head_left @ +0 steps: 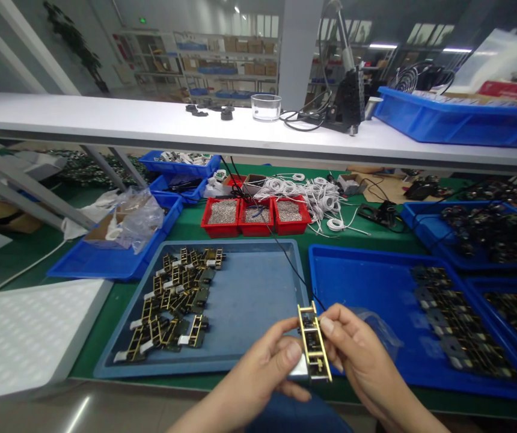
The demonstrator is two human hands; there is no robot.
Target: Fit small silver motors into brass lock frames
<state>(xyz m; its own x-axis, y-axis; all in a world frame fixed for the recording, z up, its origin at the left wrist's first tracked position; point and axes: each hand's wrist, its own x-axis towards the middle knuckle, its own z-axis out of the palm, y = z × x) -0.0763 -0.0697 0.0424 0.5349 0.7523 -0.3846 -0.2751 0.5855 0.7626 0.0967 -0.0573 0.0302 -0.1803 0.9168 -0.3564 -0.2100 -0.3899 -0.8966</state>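
A small black board assembly with brass-coloured bars (313, 341) is held upright at a slight tilt between my hands, over the near edges of two trays. My left hand (276, 361) grips it from the left, thumb in front, beside a white piece at its lower end. With thumb and fingertips closed, my right hand (353, 343) pinches its right edge; whether a smaller part is in those fingertips is hidden. Similar assemblies (172, 294) lie heaped in the left half of the grey-blue tray (253, 300). Several more assemblies (461, 331) sit in rows in the blue tray (353, 276).
Three red bins (256, 227) of small metal parts stand behind the trays, beside coiled white cables (321, 195). A white shelf (150, 123) crosses above the green table. White foam (37, 337) lies at left. A black cable (292, 264) runs down between the trays.
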